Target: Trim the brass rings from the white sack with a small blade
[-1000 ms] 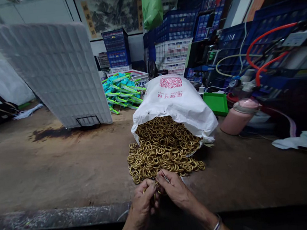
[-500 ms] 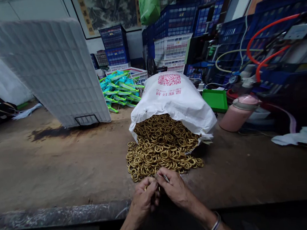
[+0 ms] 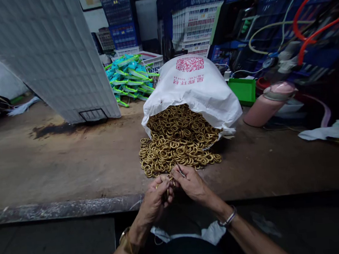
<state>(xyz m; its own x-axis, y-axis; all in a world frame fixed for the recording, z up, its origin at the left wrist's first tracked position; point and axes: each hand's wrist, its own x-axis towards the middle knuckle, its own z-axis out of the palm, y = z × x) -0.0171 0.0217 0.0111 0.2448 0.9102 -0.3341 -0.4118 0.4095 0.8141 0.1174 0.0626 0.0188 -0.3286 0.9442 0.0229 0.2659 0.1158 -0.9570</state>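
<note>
A white sack (image 3: 194,88) lies on its side on the brown worktable (image 3: 55,167), spilling a heap of brass-coloured rings (image 3: 176,146) toward me. Just in front of the heap, at the table's near edge, my two hands meet. My left hand (image 3: 156,197) is closed in a pinch on a brass ring. My right hand (image 3: 192,183) is closed on a thin metal pin or tool whose tip sticks up between the fingers. A watch sits on my left wrist, a bangle on my right.
A white gridded panel (image 3: 50,58) leans on a stand at the back left. Behind the sack are teal and green bundles (image 3: 128,80), a green tray (image 3: 243,91), a pink bottle (image 3: 268,102), stacked blue and white crates (image 3: 193,23), red hoses and a white rag (image 3: 324,131).
The view has tilted down, so more of my forearms and lap shows. My hands stay together at the heap's near edge, still pinching the ring and the thin tool.
</note>
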